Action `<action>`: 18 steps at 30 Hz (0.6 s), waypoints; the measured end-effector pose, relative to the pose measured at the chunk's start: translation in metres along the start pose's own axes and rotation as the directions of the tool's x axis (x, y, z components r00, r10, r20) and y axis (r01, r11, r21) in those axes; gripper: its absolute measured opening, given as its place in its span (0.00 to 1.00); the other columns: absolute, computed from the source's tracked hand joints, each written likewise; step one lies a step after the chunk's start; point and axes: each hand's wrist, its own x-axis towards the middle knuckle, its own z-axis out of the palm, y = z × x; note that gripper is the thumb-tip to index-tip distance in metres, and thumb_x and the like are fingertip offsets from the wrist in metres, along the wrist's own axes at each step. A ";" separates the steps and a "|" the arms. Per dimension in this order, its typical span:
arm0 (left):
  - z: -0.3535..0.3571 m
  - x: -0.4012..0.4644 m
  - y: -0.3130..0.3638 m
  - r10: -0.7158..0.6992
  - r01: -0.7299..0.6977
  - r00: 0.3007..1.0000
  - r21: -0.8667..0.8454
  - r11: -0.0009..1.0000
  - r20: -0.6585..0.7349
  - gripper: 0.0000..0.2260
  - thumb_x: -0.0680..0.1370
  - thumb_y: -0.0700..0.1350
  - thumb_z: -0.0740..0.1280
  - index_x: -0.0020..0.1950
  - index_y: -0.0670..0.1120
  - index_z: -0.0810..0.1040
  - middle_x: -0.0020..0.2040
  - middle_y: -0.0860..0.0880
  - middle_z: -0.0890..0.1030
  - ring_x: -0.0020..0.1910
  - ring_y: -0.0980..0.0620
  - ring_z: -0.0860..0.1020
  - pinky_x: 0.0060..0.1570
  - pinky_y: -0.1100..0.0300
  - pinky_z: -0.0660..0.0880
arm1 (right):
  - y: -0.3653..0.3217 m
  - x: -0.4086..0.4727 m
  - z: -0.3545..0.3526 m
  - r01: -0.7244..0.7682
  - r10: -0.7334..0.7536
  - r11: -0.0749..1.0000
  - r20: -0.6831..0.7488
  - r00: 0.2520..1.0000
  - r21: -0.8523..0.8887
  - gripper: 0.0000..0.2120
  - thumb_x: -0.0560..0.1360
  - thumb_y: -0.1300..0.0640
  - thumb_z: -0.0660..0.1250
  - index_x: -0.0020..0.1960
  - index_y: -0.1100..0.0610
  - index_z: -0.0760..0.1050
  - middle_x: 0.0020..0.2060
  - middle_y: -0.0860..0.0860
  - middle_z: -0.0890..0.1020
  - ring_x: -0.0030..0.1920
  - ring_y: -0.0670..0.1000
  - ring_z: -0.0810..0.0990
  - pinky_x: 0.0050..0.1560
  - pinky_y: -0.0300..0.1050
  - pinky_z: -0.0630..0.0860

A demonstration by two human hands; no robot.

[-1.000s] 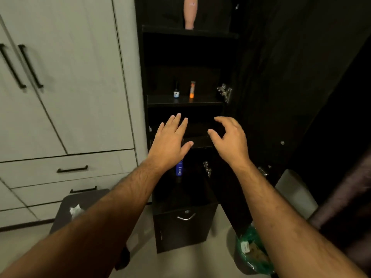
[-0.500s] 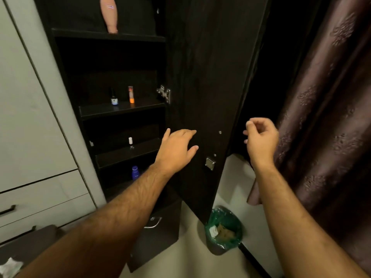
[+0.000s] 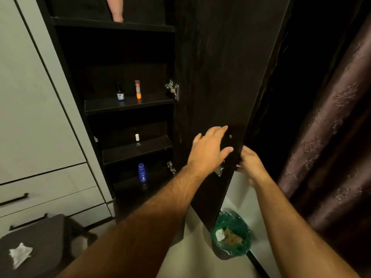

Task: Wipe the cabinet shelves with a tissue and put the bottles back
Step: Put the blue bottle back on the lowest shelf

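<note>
The dark cabinet stands open, its door (image 3: 210, 77) swung out to the right. My left hand (image 3: 210, 151) lies flat on the door's inner face with straight fingers. My right hand (image 3: 251, 163) curls round the door's outer edge. On the shelves stand a pink bottle (image 3: 115, 9) at the top, a small dark bottle (image 3: 120, 93) and an orange tube (image 3: 138, 90) on the second shelf (image 3: 128, 106), a white-capped bottle (image 3: 137, 139) on the third, and a blue bottle (image 3: 142, 173) below. A crumpled white tissue (image 3: 20, 254) lies on a dark stool (image 3: 40, 237) at the lower left.
Pale wardrobe doors and drawers (image 3: 40, 187) fill the left. A green-lined waste bin (image 3: 230, 235) sits on the floor under the door. A brown patterned curtain (image 3: 331, 137) hangs at the right.
The view swung right, then back a little. My left hand moved from the shelves onto the door's inner face, and my right hand came in to grip the door's edge.
</note>
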 end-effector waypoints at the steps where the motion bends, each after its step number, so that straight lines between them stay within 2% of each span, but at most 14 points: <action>1: 0.001 0.001 0.001 -0.004 0.003 1.000 -0.010 1.000 -0.006 0.30 0.78 0.54 0.67 0.77 0.52 0.60 0.75 0.52 0.64 0.73 0.54 0.64 0.75 0.46 0.55 | 0.002 -0.001 0.000 -0.008 0.007 1.000 0.032 0.999 0.026 0.12 0.82 0.48 0.59 0.59 0.48 0.79 0.52 0.49 0.84 0.54 0.52 0.83 0.55 0.55 0.78; 6: -0.002 -0.001 -0.001 -0.004 0.003 1.000 -0.033 0.999 -0.026 0.31 0.77 0.57 0.66 0.77 0.51 0.59 0.76 0.51 0.63 0.74 0.54 0.62 0.75 0.46 0.55 | 0.008 -0.001 0.003 -0.003 0.001 1.000 0.064 0.998 0.031 0.12 0.81 0.48 0.60 0.60 0.50 0.78 0.51 0.51 0.85 0.52 0.52 0.84 0.50 0.54 0.80; 11: -0.013 -0.011 -0.012 -0.012 0.002 0.993 -0.083 0.997 -0.120 0.30 0.76 0.57 0.69 0.75 0.52 0.64 0.72 0.53 0.68 0.71 0.56 0.67 0.72 0.45 0.64 | -0.002 -0.015 0.023 0.048 -0.043 0.997 0.091 0.995 -0.055 0.10 0.81 0.54 0.62 0.57 0.56 0.79 0.45 0.53 0.86 0.46 0.53 0.86 0.47 0.56 0.82; 15: -0.028 -0.029 -0.026 -0.010 -0.005 0.994 -0.147 0.989 -0.106 0.35 0.72 0.61 0.70 0.75 0.52 0.63 0.71 0.54 0.69 0.67 0.56 0.71 0.69 0.46 0.68 | -0.007 -0.029 0.045 0.053 -0.049 0.994 0.047 0.998 -0.099 0.10 0.81 0.61 0.59 0.52 0.61 0.78 0.42 0.55 0.85 0.44 0.53 0.86 0.46 0.56 0.83; 18: -0.037 -0.040 -0.038 -0.049 0.029 0.994 -0.189 0.981 -0.099 0.35 0.72 0.58 0.72 0.75 0.53 0.63 0.71 0.54 0.70 0.66 0.55 0.73 0.67 0.46 0.71 | -0.007 -0.040 0.068 0.054 -0.054 0.985 0.004 0.999 -0.162 0.11 0.82 0.60 0.58 0.51 0.61 0.78 0.41 0.53 0.85 0.41 0.50 0.85 0.46 0.54 0.82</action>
